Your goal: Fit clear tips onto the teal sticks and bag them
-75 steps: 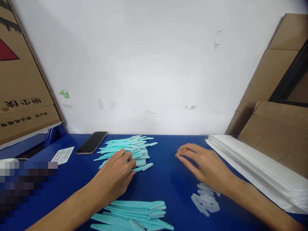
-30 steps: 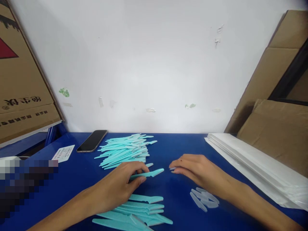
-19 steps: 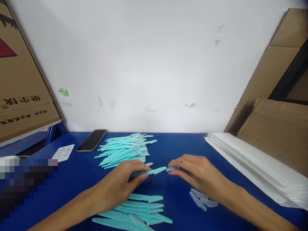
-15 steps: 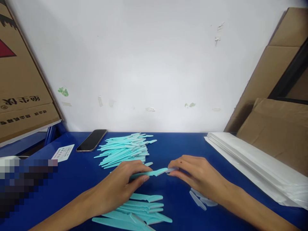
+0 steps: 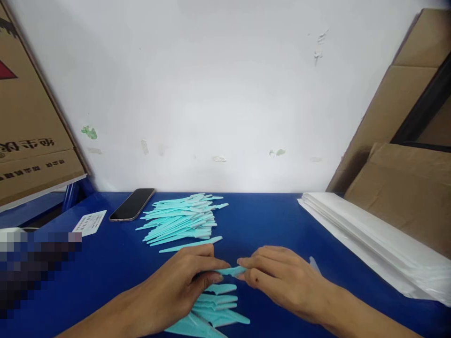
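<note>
A teal eyebrow razor (image 5: 229, 271) is held level between my hands above the blue table. My left hand (image 5: 176, 284) pinches its handle between thumb and fingers. At the other end, my right hand (image 5: 287, 281) has its fingertips closed on the blade end, which they hide. Under and in front of my left hand lies a group of teal razors (image 5: 220, 310), partly covered by the hand. Behind it a single razor (image 5: 192, 245) lies in front of a larger pile of razors (image 5: 183, 218). A clear blade cap (image 5: 314, 264) shows behind my right wrist.
A phone (image 5: 132, 205) and a white printed card (image 5: 90, 222) lie at the back left of the blue table (image 5: 260, 216). White folded sheets (image 5: 366, 244) run along the right side. Cardboard boxes (image 5: 31, 103) stand left, and cardboard (image 5: 398, 188) leans right. A white wall closes the back.
Both hands have come lower and nearer with the razor. My right fingers have moved onto its blade end, where a clear cap showed before. My right arm now covers most loose caps.
</note>
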`<state>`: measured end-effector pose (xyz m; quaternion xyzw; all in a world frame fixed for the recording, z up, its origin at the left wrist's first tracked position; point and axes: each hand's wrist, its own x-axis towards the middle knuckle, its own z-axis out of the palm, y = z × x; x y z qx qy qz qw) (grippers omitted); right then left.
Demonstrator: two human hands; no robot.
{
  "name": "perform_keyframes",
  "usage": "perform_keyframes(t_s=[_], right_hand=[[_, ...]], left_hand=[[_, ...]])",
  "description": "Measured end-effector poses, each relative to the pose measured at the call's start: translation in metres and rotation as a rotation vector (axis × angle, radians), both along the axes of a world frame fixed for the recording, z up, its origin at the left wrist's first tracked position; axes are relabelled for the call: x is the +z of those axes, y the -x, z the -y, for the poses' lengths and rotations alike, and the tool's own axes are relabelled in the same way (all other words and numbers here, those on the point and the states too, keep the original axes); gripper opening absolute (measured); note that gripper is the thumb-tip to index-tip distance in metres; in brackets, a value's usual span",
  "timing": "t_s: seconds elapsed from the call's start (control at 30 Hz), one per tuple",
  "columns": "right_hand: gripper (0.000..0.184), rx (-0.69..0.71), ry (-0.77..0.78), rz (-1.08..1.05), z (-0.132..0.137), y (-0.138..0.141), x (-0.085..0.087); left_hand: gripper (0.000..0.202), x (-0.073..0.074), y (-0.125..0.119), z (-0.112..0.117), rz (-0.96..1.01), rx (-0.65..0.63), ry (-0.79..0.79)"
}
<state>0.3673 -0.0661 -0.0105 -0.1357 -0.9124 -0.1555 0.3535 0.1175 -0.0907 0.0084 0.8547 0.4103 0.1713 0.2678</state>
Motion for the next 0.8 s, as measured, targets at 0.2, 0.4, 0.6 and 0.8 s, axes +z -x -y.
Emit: perform_keyframes(t_s=[0.2, 0.4, 0.6, 0.8], right_hand=[[0.029, 0.031, -0.044, 0.016, -0.003, 0.002, -0.002], [0.02, -0.114, 0.208, 0.131, -0.021, -0.014, 0.022], [0.027, -0.524, 0.564, 0.371, -0.042, -0.06, 0.046], [0.023, -0.538, 0.959, 0.459, -0.049, -0.085, 0.042]], left_hand=[[0.024, -0.004, -0.002, -0.002, -0.003, -0.004, -0.064], [0.019, -0.011, 0.001, -0.006, -0.035, 0.098, -0.205], [0.018, -0.017, 0.012, -0.021, -0.233, 0.131, -0.41], [0.02, -0.015, 0.011, -0.023, -0.345, 0.15, -0.484]])
